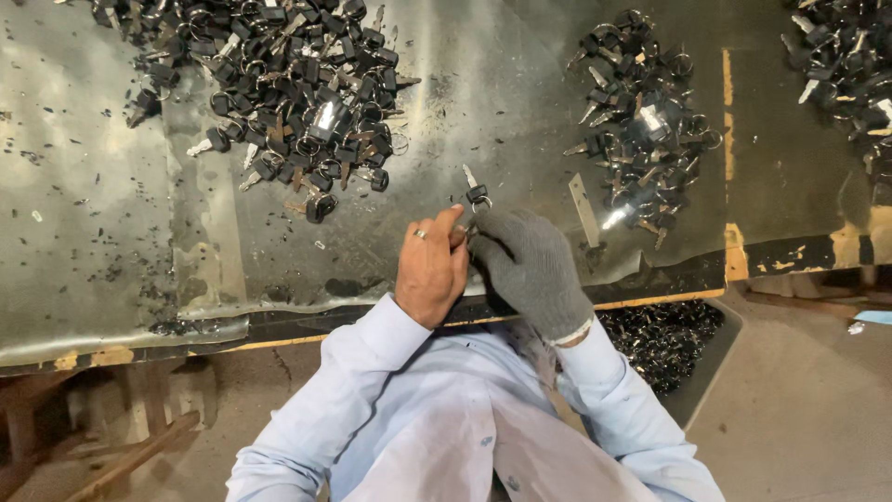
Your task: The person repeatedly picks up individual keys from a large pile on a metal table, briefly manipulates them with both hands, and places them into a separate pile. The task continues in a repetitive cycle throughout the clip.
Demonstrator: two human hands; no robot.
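The worn metal surface (111,232) spreads out beyond the fingers, carrying a big heap of black-headed keys (288,84) up and to the left of them and a smaller heap (641,121) up and to the right. The gloved right hand (530,265) and bare left hand (432,270) meet — fingers of both pinched on one small black-headed key (475,191) with its ring, blade sticking up just above the fingertips.

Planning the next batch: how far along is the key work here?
Looks done: a smaller pile of ringed black-headed keys lies at the right. In hand: the bare left hand and grey-gloved right hand together hold one black-headed key. Left: the large heap of black-headed keys.
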